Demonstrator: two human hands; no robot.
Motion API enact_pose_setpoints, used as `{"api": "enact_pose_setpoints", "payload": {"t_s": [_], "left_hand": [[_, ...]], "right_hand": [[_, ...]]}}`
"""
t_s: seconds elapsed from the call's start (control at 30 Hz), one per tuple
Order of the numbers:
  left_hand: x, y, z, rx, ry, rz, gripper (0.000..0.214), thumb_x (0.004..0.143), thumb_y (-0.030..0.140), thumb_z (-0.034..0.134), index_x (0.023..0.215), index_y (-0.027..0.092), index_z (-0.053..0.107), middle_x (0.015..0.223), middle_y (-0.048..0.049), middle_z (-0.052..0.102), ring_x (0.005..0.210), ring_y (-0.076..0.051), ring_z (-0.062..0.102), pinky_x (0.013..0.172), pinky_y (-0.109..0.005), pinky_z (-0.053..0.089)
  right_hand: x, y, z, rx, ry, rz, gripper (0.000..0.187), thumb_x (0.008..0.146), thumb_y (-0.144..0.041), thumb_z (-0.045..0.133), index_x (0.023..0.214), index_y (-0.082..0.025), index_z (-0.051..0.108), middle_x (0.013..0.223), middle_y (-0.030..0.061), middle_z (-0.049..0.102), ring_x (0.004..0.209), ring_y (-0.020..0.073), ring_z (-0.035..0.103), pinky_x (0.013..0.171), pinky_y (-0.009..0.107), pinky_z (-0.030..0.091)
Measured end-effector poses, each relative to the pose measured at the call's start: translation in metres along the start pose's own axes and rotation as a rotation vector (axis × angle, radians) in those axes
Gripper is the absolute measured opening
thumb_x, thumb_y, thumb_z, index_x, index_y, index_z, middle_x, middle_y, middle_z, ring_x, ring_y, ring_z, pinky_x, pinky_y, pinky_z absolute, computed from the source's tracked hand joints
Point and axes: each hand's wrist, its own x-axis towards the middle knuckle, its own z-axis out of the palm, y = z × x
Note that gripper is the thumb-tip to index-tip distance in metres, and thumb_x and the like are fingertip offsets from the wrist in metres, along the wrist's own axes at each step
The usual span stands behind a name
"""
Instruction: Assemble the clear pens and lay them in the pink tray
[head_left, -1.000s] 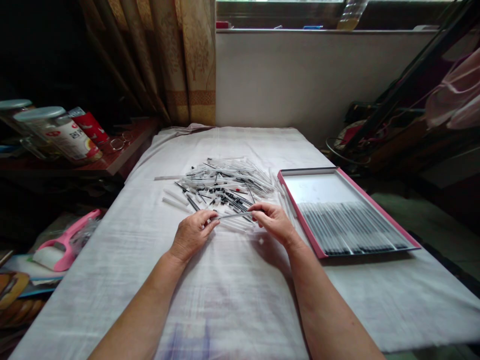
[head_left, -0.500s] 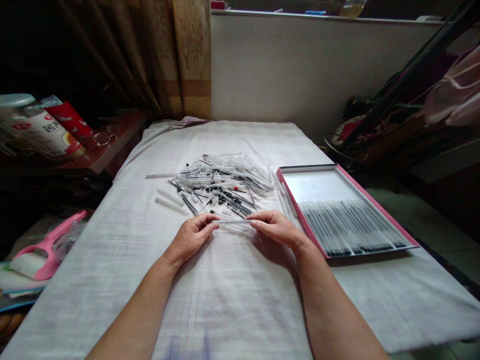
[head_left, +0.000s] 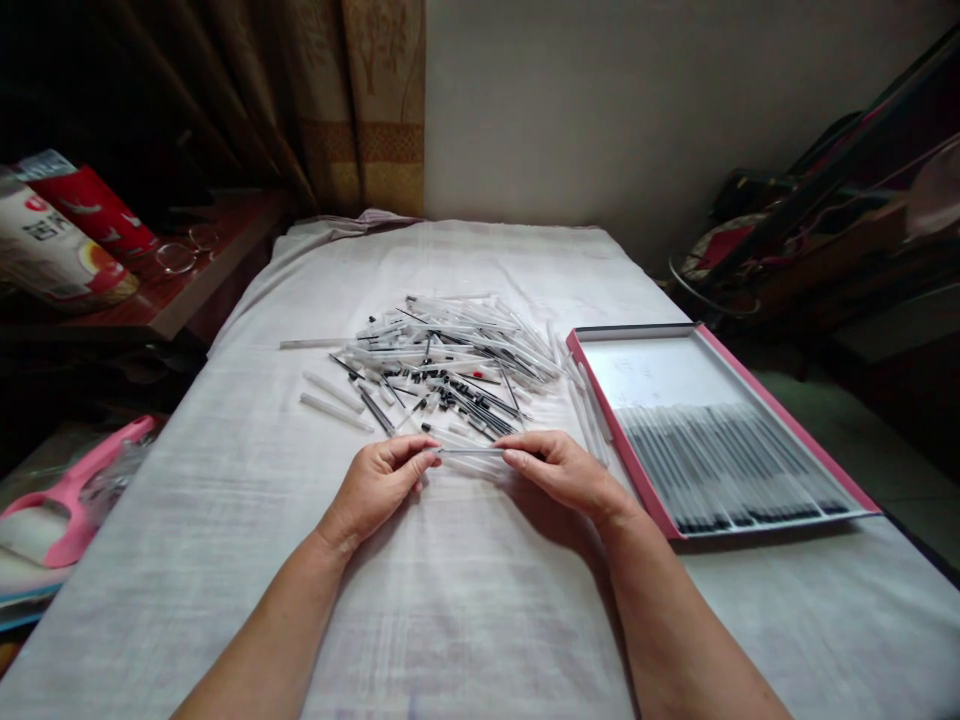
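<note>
My left hand [head_left: 379, 482] and my right hand [head_left: 559, 470] pinch the two ends of one thin clear pen tube [head_left: 471, 452], held level just above the white cloth [head_left: 450, 600]. Both hands have their fingers closed on it. Just beyond them lies a loose pile of clear tubes, black refills and small caps [head_left: 442, 360]. To the right, a pink-rimmed tray [head_left: 622, 440] holds a neat row of assembled pens [head_left: 731, 465] with black tips toward me.
A few single tubes [head_left: 334, 400] lie left of the pile. A dark shelf at the left carries packets and jars [head_left: 60, 240]. A pink-handled tool [head_left: 67, 490] lies low at the left. Curtain, wall and dark clutter stand behind.
The view has tipped downward, so the window sill is out of sight. Both hands still hold the tube and have shifted slightly nearer to me.
</note>
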Motion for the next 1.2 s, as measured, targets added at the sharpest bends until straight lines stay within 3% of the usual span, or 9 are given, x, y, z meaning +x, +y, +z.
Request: {"api": "enact_pose_setpoints", "payload": {"t_s": [0.6, 0.8, 0.9, 1.03, 1.2], "left_hand": [[-0.0002, -0.0010, -0.0018, 0.016, -0.005, -0.012, 0.031, 0.068, 0.040, 0.073, 0.087, 0.016, 0.075, 0.066, -0.0026, 0.070, 0.053, -0.013, 0.061, 0.053, -0.023, 0.049], [0.0010, -0.0024, 0.0013, 0.015, -0.004, 0.017, 0.032, 0.069, 0.040, 0.073, 0.089, 0.016, 0.072, 0.075, -0.0026, 0.071, 0.057, -0.012, 0.061, 0.054, -0.022, 0.048], [0.0012, -0.0010, 0.0009, -0.035, -0.034, 0.042, 0.040, 0.070, 0.041, 0.073, 0.101, 0.015, 0.070, 0.076, -0.0024, 0.069, 0.058, -0.012, 0.060, 0.056, -0.023, 0.049], [0.0020, 0.0011, -0.0004, -0.098, -0.048, 0.078, 0.054, 0.066, 0.040, 0.077, 0.112, 0.015, 0.064, 0.079, -0.0025, 0.068, 0.062, -0.012, 0.061, 0.059, -0.024, 0.051], [0.0018, 0.0017, -0.0012, -0.087, -0.029, 0.084, 0.053, 0.067, 0.042, 0.075, 0.111, 0.016, 0.064, 0.081, -0.0026, 0.067, 0.059, -0.012, 0.061, 0.052, -0.022, 0.048]], "right_hand": [[0.0020, -0.0008, 0.0100, 0.010, 0.008, -0.050, 0.028, 0.082, -0.036, 0.058, 0.094, -0.020, 0.078, 0.091, 0.0065, 0.077, 0.082, 0.0235, 0.070, 0.076, 0.034, 0.053], [0.0009, -0.0049, 0.0090, -0.045, 0.047, -0.031, 0.026, 0.081, -0.034, 0.057, 0.087, -0.019, 0.077, 0.079, 0.0039, 0.075, 0.071, 0.0195, 0.066, 0.067, 0.030, 0.050], [-0.0009, -0.0089, 0.0083, -0.053, 0.053, -0.018, 0.025, 0.082, -0.033, 0.056, 0.089, -0.018, 0.075, 0.069, 0.0026, 0.071, 0.064, 0.0171, 0.062, 0.062, 0.028, 0.049], [-0.0003, -0.0089, 0.0064, -0.118, 0.198, -0.150, 0.021, 0.081, -0.032, 0.059, 0.083, -0.018, 0.075, 0.074, 0.0049, 0.069, 0.072, 0.0177, 0.062, 0.068, 0.029, 0.049], [0.0017, -0.0067, 0.0014, -0.149, 0.418, -0.313, 0.022, 0.081, -0.033, 0.060, 0.087, -0.019, 0.075, 0.076, 0.0053, 0.066, 0.075, 0.0174, 0.062, 0.068, 0.029, 0.049]]}}
